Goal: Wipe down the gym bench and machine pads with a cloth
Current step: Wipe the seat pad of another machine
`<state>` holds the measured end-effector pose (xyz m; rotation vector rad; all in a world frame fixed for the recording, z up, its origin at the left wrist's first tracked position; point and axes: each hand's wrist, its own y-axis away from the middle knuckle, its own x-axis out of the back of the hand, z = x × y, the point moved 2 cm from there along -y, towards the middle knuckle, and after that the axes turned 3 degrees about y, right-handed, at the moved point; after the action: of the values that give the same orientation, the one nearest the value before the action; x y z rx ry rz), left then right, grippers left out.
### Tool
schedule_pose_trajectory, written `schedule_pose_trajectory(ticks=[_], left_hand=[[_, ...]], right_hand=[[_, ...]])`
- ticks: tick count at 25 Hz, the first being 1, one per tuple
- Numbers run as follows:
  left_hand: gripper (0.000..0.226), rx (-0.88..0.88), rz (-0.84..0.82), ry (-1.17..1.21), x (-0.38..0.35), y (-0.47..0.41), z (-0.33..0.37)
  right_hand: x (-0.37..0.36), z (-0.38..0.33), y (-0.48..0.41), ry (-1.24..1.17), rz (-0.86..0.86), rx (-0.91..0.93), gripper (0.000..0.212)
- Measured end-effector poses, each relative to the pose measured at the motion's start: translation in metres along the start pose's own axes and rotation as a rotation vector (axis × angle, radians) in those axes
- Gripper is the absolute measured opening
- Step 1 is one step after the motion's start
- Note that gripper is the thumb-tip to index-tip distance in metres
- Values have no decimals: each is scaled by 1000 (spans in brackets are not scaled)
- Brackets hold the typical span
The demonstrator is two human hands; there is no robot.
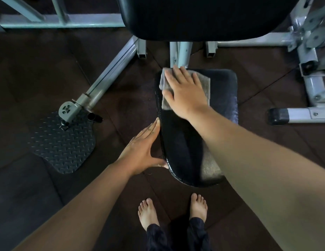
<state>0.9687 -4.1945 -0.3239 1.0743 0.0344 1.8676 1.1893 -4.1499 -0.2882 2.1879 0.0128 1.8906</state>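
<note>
**While one hand steadies, the other wipes**

Left of the left hand (141,151) lies a dark ribbed metal footplate (63,142). This hand lays straight, closed fingers against the side edge of the black padded seat (178,142), it seems to keep it steady. Right of it and further away, the right hand (185,93) presses flat, fingers spread, on the grey folded cloth (206,84) at the seat's far corner, probably for even pressure. No brand or writing can be read.
</note>
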Motion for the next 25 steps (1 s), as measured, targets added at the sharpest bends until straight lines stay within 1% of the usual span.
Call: schedule_pose_trajectory(ticks=[2, 3, 6, 7, 8, 10, 12, 13, 15, 17, 18, 20, 23, 25], left_hand=[[140, 3, 5, -3, -1, 0, -1], [140, 2, 7, 2, -1, 0, -2], [141, 9, 4, 15, -1, 0, -3], [142, 13, 8, 18, 0, 1, -3], [142, 19, 16, 18, 0, 2, -3], [144, 36, 19, 1, -1, 2, -3], [144, 51, 15, -9, 0, 2, -3], [144, 55, 12, -11, 1, 2, -2], [143, 51, 8, -21, 2, 3, 1], [143, 50, 5, -29, 3, 3, 3], [143, 48, 5, -31, 3, 4, 3], [142, 42, 7, -29, 3, 4, 4], [143, 35, 16, -27, 2, 4, 5], [142, 47, 12, -27, 3, 4, 5]], right_hand=[[-1, -4, -7, 4, 0, -59, 65], [-5, -10, 12, -8, 5, -57, 66], [-23, -10, 92, -46, 29, 85, 66], [-22, 4, 97, -47, 24, 116, 66], [-20, 21, 89, -39, 43, 110, 65], [-10, 59, 51, -40, 92, -27, 65], [-2, 82, 25, -49, 54, -165, 65], [-3, 79, 30, -52, 49, -199, 66], [-11, 58, 77, -49, 86, -225, 67], [-25, 39, 144, -56, 74, -147, 66], [-27, 39, 160, -44, 47, -102, 66], [-22, 58, 138, -45, 30, -70, 67], [-6, 81, 70, -25, 33, -172, 69], [-11, 68, 78, -37, 39, -224, 69]])
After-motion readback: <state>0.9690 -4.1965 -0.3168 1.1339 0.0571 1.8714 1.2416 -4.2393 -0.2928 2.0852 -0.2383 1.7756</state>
